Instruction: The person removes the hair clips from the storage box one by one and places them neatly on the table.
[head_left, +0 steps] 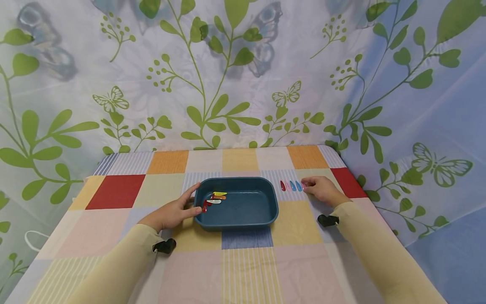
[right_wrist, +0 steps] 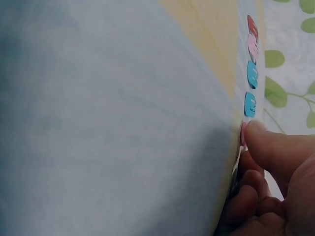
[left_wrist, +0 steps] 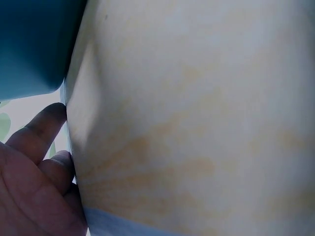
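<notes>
Pinching the end pink clip point(right_wrist: 244, 133) between thumb and fingertip of the right hand point(head_left: 322, 189), near the far edge of the table point(head_left: 190, 274), toward its right corner. Probably being very light, thin and stiff, and maybe slipping a little on its smooth surface; so, better taking hold by the long sides than by the narrow tip. Leaving hardly any gap between thumb and fingertip; curling the other fingers below. Lying last in a row, to the right of a red clip point(head_left: 282, 185), another pink clip point(head_left: 287, 185) and two blue clips point(head_left: 298, 186).

With the left hand point(head_left: 172, 213), spreading thumb and fingers apart at the left end of the tray point(head_left: 247, 207), touching its rim with the thumb, pinching no clip. Near that left end, inside the tray, carrying yellow point(head_left: 220, 194), orange, white and red clips.
</notes>
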`<state>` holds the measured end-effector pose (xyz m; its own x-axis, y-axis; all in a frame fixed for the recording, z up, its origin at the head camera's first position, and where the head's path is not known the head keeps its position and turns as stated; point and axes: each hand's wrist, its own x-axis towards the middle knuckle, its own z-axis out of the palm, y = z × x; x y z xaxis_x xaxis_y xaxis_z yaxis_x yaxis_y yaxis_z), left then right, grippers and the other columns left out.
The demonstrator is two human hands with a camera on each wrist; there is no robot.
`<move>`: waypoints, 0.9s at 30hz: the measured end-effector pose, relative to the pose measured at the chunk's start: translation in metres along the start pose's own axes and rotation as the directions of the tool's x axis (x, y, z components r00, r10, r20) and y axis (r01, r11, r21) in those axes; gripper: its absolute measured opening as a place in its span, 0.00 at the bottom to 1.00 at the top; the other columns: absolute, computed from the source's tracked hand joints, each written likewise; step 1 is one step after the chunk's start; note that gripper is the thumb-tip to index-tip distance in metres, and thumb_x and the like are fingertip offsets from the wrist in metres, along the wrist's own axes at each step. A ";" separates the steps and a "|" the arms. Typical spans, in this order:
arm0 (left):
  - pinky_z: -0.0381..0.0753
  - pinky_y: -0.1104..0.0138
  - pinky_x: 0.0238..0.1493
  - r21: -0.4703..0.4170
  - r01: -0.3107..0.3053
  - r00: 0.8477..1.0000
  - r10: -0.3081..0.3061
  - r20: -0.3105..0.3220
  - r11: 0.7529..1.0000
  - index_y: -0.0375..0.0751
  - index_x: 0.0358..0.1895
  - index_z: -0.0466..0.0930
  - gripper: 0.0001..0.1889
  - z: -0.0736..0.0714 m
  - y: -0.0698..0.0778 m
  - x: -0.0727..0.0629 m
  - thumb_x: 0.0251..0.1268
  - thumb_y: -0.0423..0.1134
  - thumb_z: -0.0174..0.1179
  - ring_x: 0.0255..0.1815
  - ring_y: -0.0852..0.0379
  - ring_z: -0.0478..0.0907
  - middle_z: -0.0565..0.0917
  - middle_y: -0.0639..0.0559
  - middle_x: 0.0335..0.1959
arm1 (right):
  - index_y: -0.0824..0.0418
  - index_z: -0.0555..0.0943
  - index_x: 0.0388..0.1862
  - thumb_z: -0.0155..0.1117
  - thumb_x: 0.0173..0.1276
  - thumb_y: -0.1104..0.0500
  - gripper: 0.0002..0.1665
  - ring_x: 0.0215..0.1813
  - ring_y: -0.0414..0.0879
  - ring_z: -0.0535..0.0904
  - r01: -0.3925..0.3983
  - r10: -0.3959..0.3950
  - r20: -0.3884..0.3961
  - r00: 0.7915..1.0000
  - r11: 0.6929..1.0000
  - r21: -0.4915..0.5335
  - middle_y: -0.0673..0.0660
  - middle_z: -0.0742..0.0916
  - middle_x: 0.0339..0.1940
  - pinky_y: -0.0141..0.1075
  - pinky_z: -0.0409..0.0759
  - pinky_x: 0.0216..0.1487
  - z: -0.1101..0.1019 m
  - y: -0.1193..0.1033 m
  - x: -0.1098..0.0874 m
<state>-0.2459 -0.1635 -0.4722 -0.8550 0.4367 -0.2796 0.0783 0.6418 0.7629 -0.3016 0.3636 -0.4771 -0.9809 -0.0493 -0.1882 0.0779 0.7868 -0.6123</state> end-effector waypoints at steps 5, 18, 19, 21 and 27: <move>0.60 0.28 0.75 0.003 0.002 1.000 -0.002 0.001 1.000 0.73 0.86 0.36 0.47 0.000 0.000 0.000 0.76 0.62 0.60 0.83 0.29 0.58 0.61 0.33 0.83 | 0.69 0.78 0.70 0.67 0.74 0.62 0.28 0.54 0.55 0.78 0.031 -0.032 -0.004 0.999 0.999 -0.017 0.67 0.86 0.56 0.44 0.78 0.58 0.000 0.001 0.001; 0.60 0.29 0.76 -0.007 -0.003 1.000 0.003 0.000 1.000 0.74 0.86 0.36 0.47 -0.001 0.001 -0.001 0.76 0.61 0.59 0.83 0.29 0.58 0.62 0.33 0.83 | 0.68 0.77 0.72 0.66 0.75 0.62 0.28 0.57 0.57 0.78 0.024 -0.024 0.009 1.000 0.999 -0.035 0.68 0.85 0.59 0.51 0.78 0.64 0.001 0.001 0.002; 0.59 0.29 0.76 -0.009 -0.005 1.000 0.005 -0.001 1.000 0.74 0.86 0.36 0.47 -0.001 0.000 -0.001 0.77 0.61 0.59 0.83 0.29 0.58 0.62 0.33 0.83 | 0.68 0.77 0.72 0.66 0.75 0.62 0.28 0.57 0.57 0.78 0.018 -0.017 0.011 1.000 0.999 -0.031 0.68 0.85 0.60 0.52 0.78 0.65 0.001 0.001 0.002; 0.58 0.29 0.77 -0.014 -0.011 1.000 0.011 -0.001 1.000 0.73 0.86 0.36 0.47 -0.001 0.000 -0.002 0.77 0.60 0.60 0.83 0.30 0.58 0.62 0.34 0.83 | 0.67 0.77 0.73 0.66 0.76 0.62 0.29 0.58 0.57 0.77 0.006 -0.006 0.018 1.000 1.000 -0.029 0.67 0.85 0.60 0.52 0.77 0.66 0.001 0.001 0.002; 0.57 0.29 0.77 -0.008 -0.021 1.000 0.021 -0.002 1.000 0.73 0.86 0.36 0.47 0.000 -0.002 -0.001 0.77 0.60 0.60 0.84 0.30 0.58 0.62 0.34 0.83 | 0.65 0.76 0.74 0.66 0.76 0.61 0.30 0.59 0.57 0.76 0.005 -0.004 0.035 0.999 1.000 -0.031 0.66 0.84 0.61 0.54 0.75 0.70 0.000 0.004 0.004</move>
<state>-0.2454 -0.1654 -0.4731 -0.8540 0.4493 -0.2625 0.0922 0.6272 0.7734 -0.3049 0.3664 -0.4798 -0.9744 -0.0736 -0.2123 0.0676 0.8050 -0.5894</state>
